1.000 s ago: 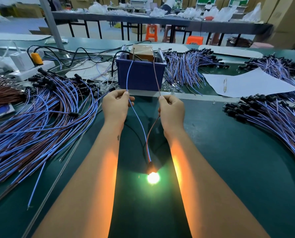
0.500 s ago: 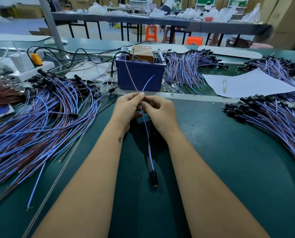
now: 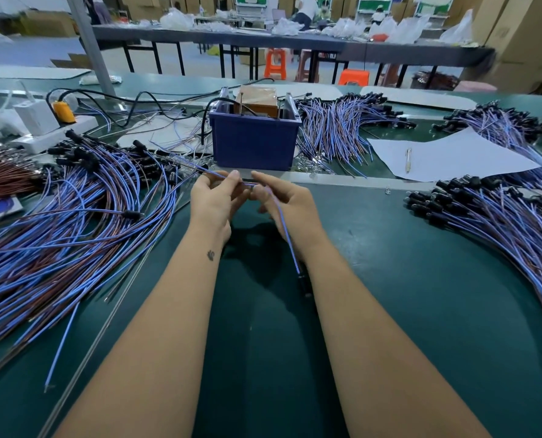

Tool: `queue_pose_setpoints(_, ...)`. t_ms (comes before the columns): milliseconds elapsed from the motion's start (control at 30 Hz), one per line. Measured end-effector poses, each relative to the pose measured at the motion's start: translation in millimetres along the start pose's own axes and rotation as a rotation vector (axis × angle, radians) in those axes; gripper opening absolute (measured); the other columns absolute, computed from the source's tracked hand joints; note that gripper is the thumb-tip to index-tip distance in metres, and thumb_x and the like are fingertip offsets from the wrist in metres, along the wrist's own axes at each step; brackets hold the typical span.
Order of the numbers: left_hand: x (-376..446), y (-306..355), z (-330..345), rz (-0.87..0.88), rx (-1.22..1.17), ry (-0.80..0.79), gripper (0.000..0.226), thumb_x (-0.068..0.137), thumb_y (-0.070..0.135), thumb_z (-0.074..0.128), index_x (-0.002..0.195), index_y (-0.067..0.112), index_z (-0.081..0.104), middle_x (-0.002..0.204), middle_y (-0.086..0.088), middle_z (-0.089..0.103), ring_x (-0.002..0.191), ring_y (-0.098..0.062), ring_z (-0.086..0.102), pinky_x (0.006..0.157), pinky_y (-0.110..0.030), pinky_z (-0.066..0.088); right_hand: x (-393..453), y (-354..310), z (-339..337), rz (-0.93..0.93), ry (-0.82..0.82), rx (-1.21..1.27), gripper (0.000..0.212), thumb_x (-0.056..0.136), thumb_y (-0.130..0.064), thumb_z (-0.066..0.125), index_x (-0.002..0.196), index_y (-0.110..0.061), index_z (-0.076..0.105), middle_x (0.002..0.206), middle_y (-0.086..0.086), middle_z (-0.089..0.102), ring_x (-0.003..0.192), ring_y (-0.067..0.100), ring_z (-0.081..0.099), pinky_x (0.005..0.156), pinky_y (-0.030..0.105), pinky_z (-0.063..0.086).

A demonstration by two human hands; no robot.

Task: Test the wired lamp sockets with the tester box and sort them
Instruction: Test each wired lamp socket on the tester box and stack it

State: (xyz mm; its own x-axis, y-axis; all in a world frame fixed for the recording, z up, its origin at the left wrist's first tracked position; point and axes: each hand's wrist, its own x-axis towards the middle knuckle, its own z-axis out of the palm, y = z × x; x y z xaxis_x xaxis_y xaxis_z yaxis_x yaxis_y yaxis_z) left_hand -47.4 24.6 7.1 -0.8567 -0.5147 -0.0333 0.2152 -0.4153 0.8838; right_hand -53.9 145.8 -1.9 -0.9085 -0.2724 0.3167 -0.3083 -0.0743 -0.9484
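We see the left hand [image 3: 214, 203] and right hand [image 3: 287, 205] close together over the dark green surface [image 3: 389, 295], both grasping one thin blue-and-brown wired lamp socket [image 3: 290, 248]. The left fingers [image 3: 233, 180] pinch the wire leads, whose free ends run on up and to the left past the hand. The right fingers [image 3: 261, 181] curl round the same wire just beside the left ones. From there the wire runs back along the right wrist, and its small black socket end [image 3: 304, 282] lies beside the right forearm, unlit.

Just beyond the fingers stands the dark blue plastic tester box [image 3: 254, 142], with a brown block and metal posts inside. To the left of the hands spreads a large heap of blue and brown wired sockets [image 3: 73, 222], reaching close to the left wrist. To the right lies another fanned pile of wired sockets [image 3: 500, 222], well apart from the right hand. Beyond that pile, a white paper sheet [image 3: 453, 156] carries a pen [image 3: 408, 159]. Far left, a white power strip [image 3: 55, 131] holds a white adapter and an orange plug.
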Motion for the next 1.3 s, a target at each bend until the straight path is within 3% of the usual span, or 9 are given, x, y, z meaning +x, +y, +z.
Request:
queue_pose_setpoints(100, -0.4, -4.8, 1.0, 0.069, 0.085, 0.001, 0.020, 0.091, 0.001, 0.063, 0.082, 0.012, 0.049, 0.073, -0.004, 0.058, 0.054, -0.006, 0.061, 0.054, -0.019, 0.053, 1.0, -2.8, -8.5, 0.066, 0.159, 0.165, 0.017, 0.099, -0.017, 0.055, 0.107, -0.012, 0.069, 0.081, 0.003, 0.068, 0.066, 0.006, 0.056, 0.064, 0.017, 0.046)
queue_pose_setpoints(233, 1.0, -7.0, -4.3, 0.134, 0.146, 0.050, 0.023, 0.089, 0.000, 0.065, 0.079, 0.013, 0.050, 0.072, -0.005, 0.058, 0.055, -0.008, 0.060, 0.056, -0.018, 0.052, 3.8, -6.9, -19.6, 0.181, 0.313, 0.545, 0.021, 0.102, -0.014, 0.047, 0.093, -0.008, 0.066, 0.073, 0.003, 0.064, 0.063, 0.009, 0.055, 0.062, 0.018, 0.048)
queue_pose_setpoints(333, 0.7, -9.9, -8.7, 0.280, 0.396, -0.021, 0.024, 0.086, 0.000, 0.068, 0.077, 0.017, 0.054, 0.069, -0.005, 0.060, 0.055, -0.010, 0.060, 0.058, -0.024, 0.052, 5.6, -5.9, -27.6, 0.217, 0.412, 0.599, 0.023, 0.101, -0.012, 0.048, 0.087, -0.007, 0.065, 0.069, 0.001, 0.062, 0.059, 0.008, 0.055, 0.059, 0.016, 0.048)
queue_pose_setpoints(467, -13.5, -18.4, -2.6, 0.453, 0.825, -0.205, 0.030, 0.078, 0.004, 0.074, 0.067, 0.028, 0.060, 0.065, 0.008, 0.064, 0.061, -0.009, 0.059, 0.066, -0.026, 0.050, 4.9, -0.5, -35.1, 0.180, 0.558, 0.222, 0.028, 0.101, -0.021, 0.050, 0.079, -0.018, 0.066, 0.062, -0.009, 0.054, 0.053, 0.003, 0.046, 0.057, 0.021, 0.044)
queue_pose_setpoints(600, -35.9, -20.3, 4.3, 0.512, 0.940, -0.417, 0.033, 0.077, 0.002, 0.072, 0.068, 0.033, 0.065, 0.066, 0.014, 0.066, 0.062, -0.001, 0.060, 0.066, -0.021, 0.050, 1.5, 2.7, -51.9, 0.138, 0.617, -0.229, 0.030, 0.100, -0.027, 0.051, 0.073, -0.020, 0.059, 0.068, -0.006, 0.061, 0.069, 0.019, 0.057, 0.070, 0.033, 0.045)
queue_pose_setpoints(767, -65.1, -22.4, 21.6, 0.611, 1.068, -0.711, 0.016, 0.080, 0.007, 0.074, 0.076, 0.022, 0.076, 0.076, 0.005, 0.065, 0.071, -0.018, 0.062, 0.068, -0.034, 0.052, -11.2, -2.7, -87.9, 0.202, 0.508, -0.531, 0.026, 0.102, -0.026, 0.043, 0.083, -0.014, 0.057, 0.082, 0.004, 0.062, 0.082, 0.028, 0.057, 0.066, 0.030, 0.034)
queue_pose_setpoints(867, -87.0, -31.4, 43.5, 0.751, 1.220, -0.810, 0.013, 0.084, 0.015, 0.070, 0.083, 0.026, 0.076, 0.082, 0.008, 0.062, 0.072, -0.017, 0.057, 0.067, -0.035, 0.049, -19.8, -10.3, -124.0, 0.256, 0.442, -0.751, 0.030, 0.102, -0.029, 0.041, 0.096, -0.008, 0.063, 0.101, 0.011, 0.066, 0.095, 0.032, 0.057, 0.072, 0.034, 0.038)
queue_pose_setpoints(1100, -149.4, -67.8, 111.7, 0.801, 1.282, -1.000, 0.022, 0.087, 0.016, 0.054, 0.093, 0.028, 0.071, 0.100, 0.006, 0.063, 0.092, -0.021, 0.059, 0.069, -0.036, 0.050, -55.7, -33.9, -215.5, 0.312, 0.378, -1.207, 0.032, 0.102, -0.027, 0.043, 0.074, -0.012, 0.045, 0.085, 0.013, 0.058, 0.085, 0.034, 0.055, 0.064, 0.034, 0.033)
queue_pose_setpoints(1300, -196.3, -96.4, 161.3, 0.861, 1.208, -1.195, 0.028, 0.089, 0.009, 0.050, 0.111, 0.015, 0.066, 0.106, -0.004, 0.063, 0.099, -0.027, 0.054, 0.071, -0.043, 0.046, -73.4, -51.0, -268.4, 0.350, 0.335, -1.473, 0.026, 0.102, -0.030, 0.045, 0.104, -0.011, 0.063, 0.105, 0.012, 0.066, 0.096, 0.034, 0.060, 0.070, 0.034, 0.042)
